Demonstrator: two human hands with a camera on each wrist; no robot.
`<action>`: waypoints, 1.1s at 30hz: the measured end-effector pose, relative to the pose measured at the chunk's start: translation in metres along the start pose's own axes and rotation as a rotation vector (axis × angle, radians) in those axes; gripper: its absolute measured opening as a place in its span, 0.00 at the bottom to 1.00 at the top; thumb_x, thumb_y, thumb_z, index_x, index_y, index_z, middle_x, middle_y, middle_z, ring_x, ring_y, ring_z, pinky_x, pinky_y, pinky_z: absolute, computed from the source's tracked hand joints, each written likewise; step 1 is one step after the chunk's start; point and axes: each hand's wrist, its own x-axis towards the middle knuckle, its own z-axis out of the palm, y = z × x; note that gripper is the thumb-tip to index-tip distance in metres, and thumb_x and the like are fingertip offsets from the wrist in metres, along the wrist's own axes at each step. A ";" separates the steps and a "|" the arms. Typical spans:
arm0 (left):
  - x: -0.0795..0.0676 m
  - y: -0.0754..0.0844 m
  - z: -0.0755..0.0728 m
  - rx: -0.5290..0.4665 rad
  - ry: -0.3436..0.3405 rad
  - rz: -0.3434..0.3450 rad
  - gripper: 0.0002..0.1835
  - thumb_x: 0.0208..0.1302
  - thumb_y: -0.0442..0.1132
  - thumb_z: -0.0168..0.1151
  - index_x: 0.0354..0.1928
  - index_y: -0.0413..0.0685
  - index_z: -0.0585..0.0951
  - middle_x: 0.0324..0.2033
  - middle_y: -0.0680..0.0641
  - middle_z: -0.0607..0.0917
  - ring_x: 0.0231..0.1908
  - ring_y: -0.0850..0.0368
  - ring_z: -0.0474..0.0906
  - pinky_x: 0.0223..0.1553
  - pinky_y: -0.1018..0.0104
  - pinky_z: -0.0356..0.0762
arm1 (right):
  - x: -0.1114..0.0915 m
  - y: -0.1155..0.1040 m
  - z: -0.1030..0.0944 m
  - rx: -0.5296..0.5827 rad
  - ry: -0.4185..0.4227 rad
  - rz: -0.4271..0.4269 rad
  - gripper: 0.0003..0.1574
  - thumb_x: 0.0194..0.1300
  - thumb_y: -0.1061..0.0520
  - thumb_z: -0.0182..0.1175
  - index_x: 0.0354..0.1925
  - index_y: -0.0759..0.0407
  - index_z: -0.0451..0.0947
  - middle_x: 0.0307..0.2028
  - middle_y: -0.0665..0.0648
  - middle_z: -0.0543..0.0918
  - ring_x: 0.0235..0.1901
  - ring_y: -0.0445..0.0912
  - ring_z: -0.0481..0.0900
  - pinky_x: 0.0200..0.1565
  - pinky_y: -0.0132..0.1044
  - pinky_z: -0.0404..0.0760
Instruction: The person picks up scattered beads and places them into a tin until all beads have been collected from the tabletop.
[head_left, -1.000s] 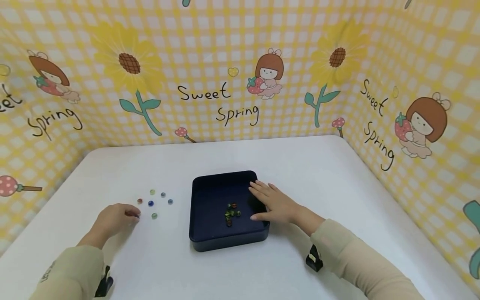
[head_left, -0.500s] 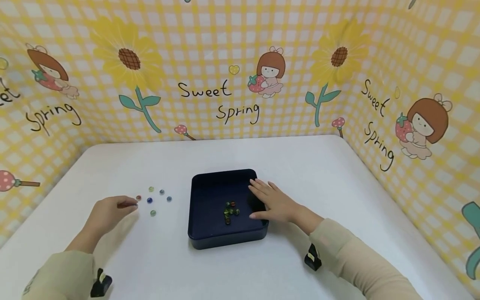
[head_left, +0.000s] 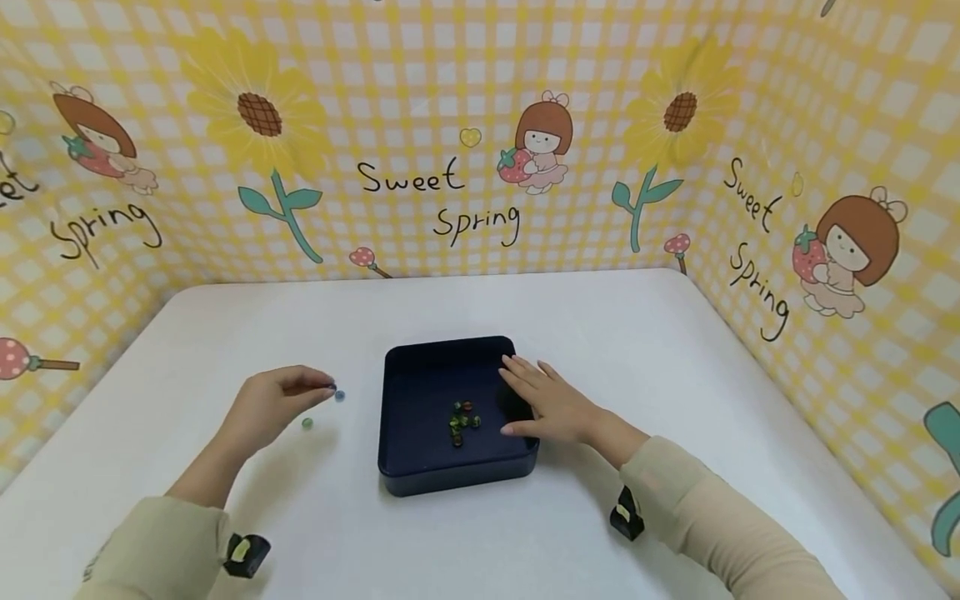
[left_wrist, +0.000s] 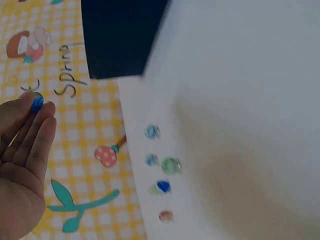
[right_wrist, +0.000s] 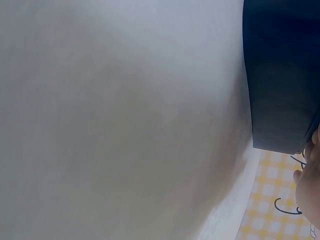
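Between thumb and fingertips my left hand [head_left: 273,404] pinches a blue marble [left_wrist: 37,103], raised above the white table left of the tray. Under and around that hand lie loose marbles: a green marble [head_left: 307,423] and a light blue marble [head_left: 340,395] show in the head view. The left wrist view also has a dark blue marble [left_wrist: 163,186] and a reddish marble [left_wrist: 166,216], which the hand hides from the head camera. My right hand [head_left: 551,406] rests with spread fingers on the right rim of the dark blue tray [head_left: 457,479].
Inside the tray sits a cluster of several green and brown marbles [head_left: 463,422]. The white table [head_left: 585,325] is bordered at the back and sides by a yellow checked cloth wall [head_left: 420,108] with printed flowers and figures.
My left hand has lifted the blue marble off the table and carried it right and away from me, over the loose marbles toward the tray. My right hand has stayed on the rim.
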 end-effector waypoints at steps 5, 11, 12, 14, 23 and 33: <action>-0.010 0.073 -0.010 -0.077 -0.085 0.006 0.15 0.55 0.49 0.57 0.38 0.46 0.80 0.33 0.49 0.82 0.34 0.57 0.76 0.34 0.64 0.73 | 0.001 0.000 0.000 -0.002 0.000 0.003 0.57 0.51 0.23 0.37 0.66 0.60 0.42 0.66 0.57 0.41 0.64 0.46 0.36 0.60 0.45 0.34; -0.004 0.086 0.004 -0.122 -0.108 0.030 0.12 0.54 0.45 0.59 0.37 0.47 0.81 0.33 0.50 0.82 0.35 0.56 0.77 0.51 0.50 0.61 | 0.001 0.000 0.002 -0.003 -0.001 -0.003 0.57 0.52 0.24 0.37 0.66 0.61 0.42 0.66 0.58 0.41 0.64 0.47 0.36 0.60 0.48 0.36; -0.003 0.087 0.007 -0.129 -0.113 0.039 0.11 0.54 0.45 0.59 0.37 0.47 0.81 0.33 0.51 0.82 0.35 0.57 0.77 0.51 0.50 0.61 | 0.001 0.000 0.002 -0.002 -0.002 -0.003 0.57 0.52 0.24 0.37 0.66 0.61 0.43 0.66 0.58 0.41 0.64 0.47 0.36 0.60 0.47 0.35; -0.001 0.089 0.013 -0.149 -0.125 0.062 0.10 0.54 0.42 0.60 0.37 0.46 0.81 0.32 0.50 0.82 0.34 0.57 0.78 0.51 0.55 0.63 | 0.000 0.000 0.002 -0.005 -0.001 -0.007 0.57 0.52 0.24 0.36 0.65 0.61 0.43 0.66 0.58 0.42 0.64 0.47 0.36 0.60 0.47 0.36; 0.007 0.100 0.038 -0.155 -0.204 0.136 0.08 0.53 0.37 0.60 0.35 0.44 0.81 0.32 0.50 0.80 0.31 0.59 0.77 0.32 0.67 0.75 | -0.002 0.000 0.003 -0.002 -0.002 0.001 0.57 0.51 0.23 0.37 0.66 0.57 0.40 0.66 0.56 0.40 0.64 0.45 0.35 0.60 0.45 0.33; 0.016 0.110 0.059 -0.085 -0.265 0.205 0.05 0.51 0.31 0.61 0.32 0.42 0.80 0.29 0.51 0.80 0.29 0.62 0.77 0.29 0.72 0.74 | -0.001 -0.002 -0.001 0.016 0.018 -0.020 0.56 0.53 0.25 0.39 0.65 0.62 0.44 0.66 0.57 0.42 0.64 0.47 0.36 0.60 0.49 0.37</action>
